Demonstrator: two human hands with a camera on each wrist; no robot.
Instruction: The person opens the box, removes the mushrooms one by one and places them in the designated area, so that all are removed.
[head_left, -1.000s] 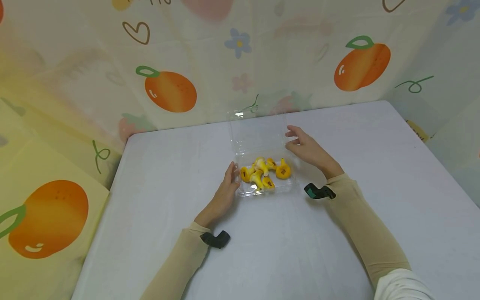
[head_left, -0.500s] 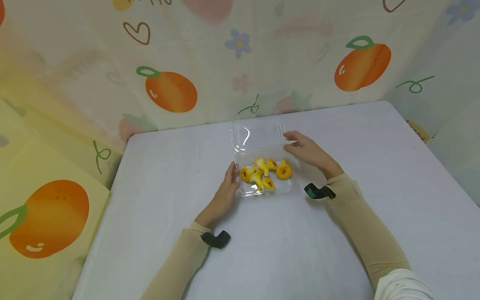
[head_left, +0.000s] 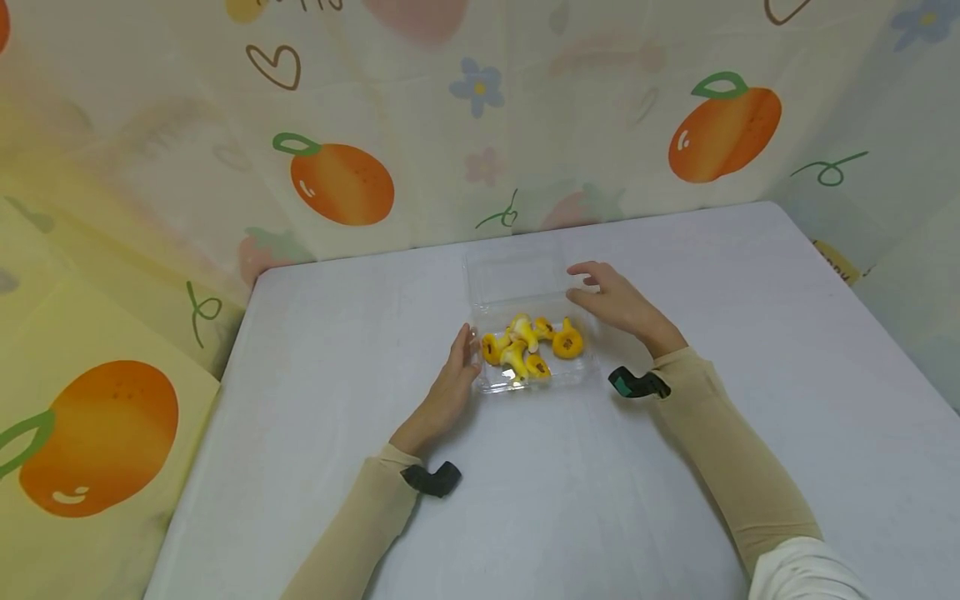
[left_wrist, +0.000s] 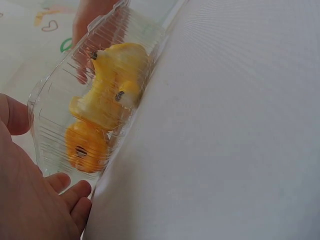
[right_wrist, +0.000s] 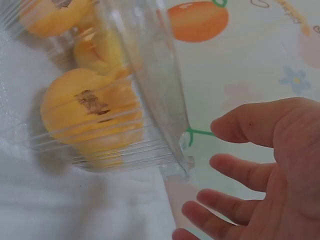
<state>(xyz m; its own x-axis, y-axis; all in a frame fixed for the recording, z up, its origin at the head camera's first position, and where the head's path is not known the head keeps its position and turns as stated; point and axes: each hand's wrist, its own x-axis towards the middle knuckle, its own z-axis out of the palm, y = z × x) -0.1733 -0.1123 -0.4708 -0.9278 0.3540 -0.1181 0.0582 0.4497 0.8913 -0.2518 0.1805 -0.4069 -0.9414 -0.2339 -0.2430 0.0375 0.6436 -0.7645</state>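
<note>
1. At the clear container's left wall: left hand [head_left: 452, 375], fingers extended along the plastic, grip spread, not curled round anything. Looks like light contact, steadying at most; exact contact hard to tell.
2. By the lid's right edge, near the fold: right hand [head_left: 615, 300], grip loose and parted, thumb apart from fingers, holding nothing. Right wrist view shows a gap to the base; contact with the lid can't be confirmed.
3. Between the hands: clear container [head_left: 562, 379], base flat on the worktop, long side facing the person. Several yellow mushroom-like pieces [head_left: 567, 340] inside, bunched left and centre, one more to the right.
4. Behind the base: transparent lid [head_left: 513, 279], folded back, looks laid down on the worktop. Edges faint.
5. Step, my read: uncovering the container, about done; lid back, contents exposed, pieces all in the base.
6. Next move, judged: right hand clears the lid, then a reach in from above with a soft pinch on one piece, left hand bracing the wall. Thin plastic could slide or the lid spring up if nudged.
7. Further out: white worktop [head_left: 525, 483], beige sleeves [head_left: 727, 450], black wrist mounts [head_left: 431, 479], fruit-print backdrop [head_left: 420, 108] beyond.
</note>
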